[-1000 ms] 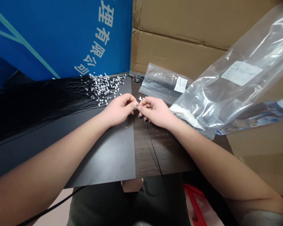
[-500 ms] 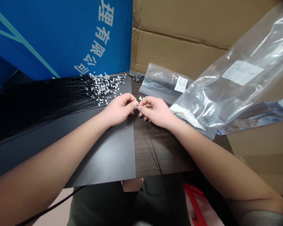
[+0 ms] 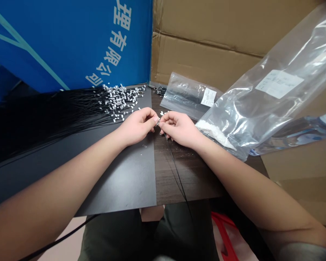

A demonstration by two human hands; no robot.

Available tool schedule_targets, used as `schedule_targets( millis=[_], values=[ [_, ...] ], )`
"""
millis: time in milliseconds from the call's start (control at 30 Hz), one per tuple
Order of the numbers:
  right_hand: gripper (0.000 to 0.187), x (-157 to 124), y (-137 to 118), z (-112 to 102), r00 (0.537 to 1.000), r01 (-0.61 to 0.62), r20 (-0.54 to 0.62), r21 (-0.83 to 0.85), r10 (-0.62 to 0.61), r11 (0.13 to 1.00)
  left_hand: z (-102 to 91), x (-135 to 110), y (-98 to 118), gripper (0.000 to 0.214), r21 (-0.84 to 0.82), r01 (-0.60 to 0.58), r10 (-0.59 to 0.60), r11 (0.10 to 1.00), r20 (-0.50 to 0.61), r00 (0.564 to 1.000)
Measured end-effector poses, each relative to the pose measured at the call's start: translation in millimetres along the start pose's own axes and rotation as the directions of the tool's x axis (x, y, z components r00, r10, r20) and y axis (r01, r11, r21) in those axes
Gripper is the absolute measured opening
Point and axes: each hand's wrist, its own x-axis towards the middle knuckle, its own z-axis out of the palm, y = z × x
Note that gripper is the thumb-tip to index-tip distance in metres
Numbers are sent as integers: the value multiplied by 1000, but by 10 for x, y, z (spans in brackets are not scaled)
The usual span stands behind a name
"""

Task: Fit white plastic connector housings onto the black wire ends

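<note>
My left hand (image 3: 137, 127) and my right hand (image 3: 179, 128) meet fingertip to fingertip over the middle of the dark table (image 3: 190, 177). Both are pinched shut on a tiny white piece (image 3: 158, 123) between them. A thin black wire (image 3: 176, 174) runs from under my right hand toward the table's near edge. A fan of black wires (image 3: 57, 108) with small white end pieces (image 3: 119, 99) lies to the left on a black sheet (image 3: 119, 177).
A large clear plastic bag (image 3: 268, 94) with white bits in its corner leans at the right. A smaller labelled bag (image 3: 190, 94) lies behind my hands. A blue printed board (image 3: 70, 40) and cardboard boxes (image 3: 206, 43) wall the back. A red item (image 3: 225, 235) sits below the table.
</note>
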Motion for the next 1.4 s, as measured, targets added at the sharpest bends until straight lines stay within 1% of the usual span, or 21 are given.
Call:
schedule_targets(
  millis=[167,367,633,1400],
  values=[
    [7,0,-10,0,1000,-5,3,-1,5,1000,-1,3,-2,22,6,3,-3,1000,0,1000],
    [7,8,21,-1,1000,19,7,-6,-19,1000,2,7,-5,22,9,-4,4,1000,0,1000],
    [7,0,-7,11,1000,-3,1,-5,3,1000,-2,8,7,22,5,-1,1,1000,-4,1000],
    [8,1,-4,6,1000,16,-3,-29,-16,999,-1,6,8,23,2,3,-3,1000,0,1000]
  ],
)
